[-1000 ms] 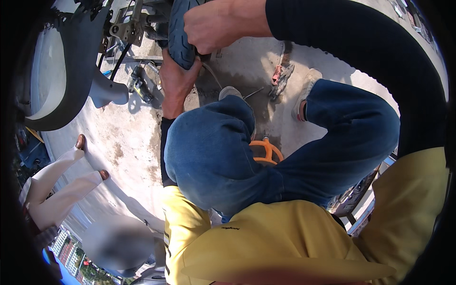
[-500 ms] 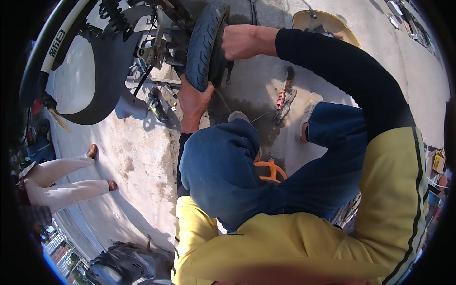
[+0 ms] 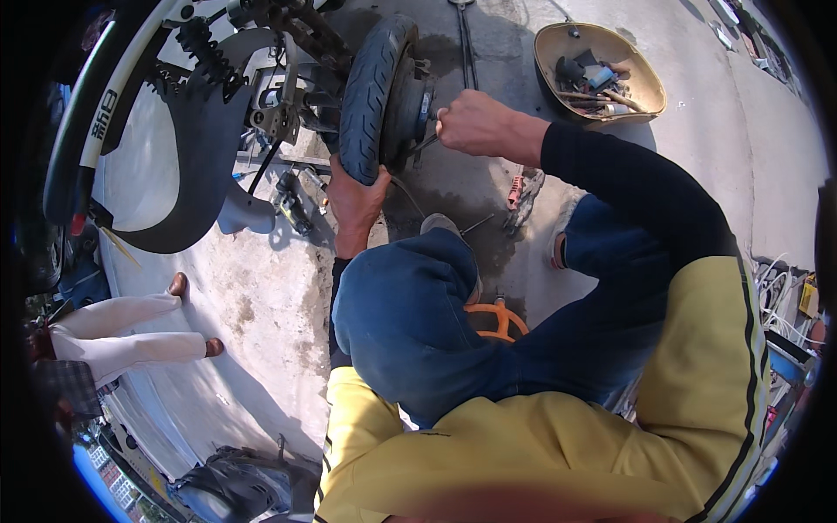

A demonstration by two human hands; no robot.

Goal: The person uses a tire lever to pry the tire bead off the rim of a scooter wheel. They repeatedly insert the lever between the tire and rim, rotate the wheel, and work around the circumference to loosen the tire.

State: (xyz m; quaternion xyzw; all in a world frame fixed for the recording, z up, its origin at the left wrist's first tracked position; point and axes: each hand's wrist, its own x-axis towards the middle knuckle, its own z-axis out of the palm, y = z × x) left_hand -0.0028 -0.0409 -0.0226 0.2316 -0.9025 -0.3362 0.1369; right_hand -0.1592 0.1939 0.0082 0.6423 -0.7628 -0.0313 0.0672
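A scooter wheel with a black treaded tyre (image 3: 370, 96) stands upright under the raised frame. My left hand (image 3: 356, 200) grips the tyre at its lower edge, thumb on the near side and fingers behind it. To the right of the wheel hub (image 3: 406, 109), my right hand (image 3: 488, 126) is closed in a fist. What it holds, if anything, is hidden by the fingers. A thin dark rod (image 3: 420, 146) runs from the hub's lower part toward that fist. A small blue and metal piece (image 3: 425, 106) shows on the hub's side.
A tan basin (image 3: 641, 57) of tools and scraps sits at the upper right. Pliers-like tools (image 3: 292, 205) and a red-handled tool (image 3: 516, 190) lie on the concrete. An orange stool-like frame (image 3: 501, 321) is beneath me. Another person's legs (image 3: 131, 349) are at the left.
My right fist has moved from beside the upper tyre to the right and downward, uncovering the hub. My left hand still holds the tyre's lower edge. The view has shifted slightly.
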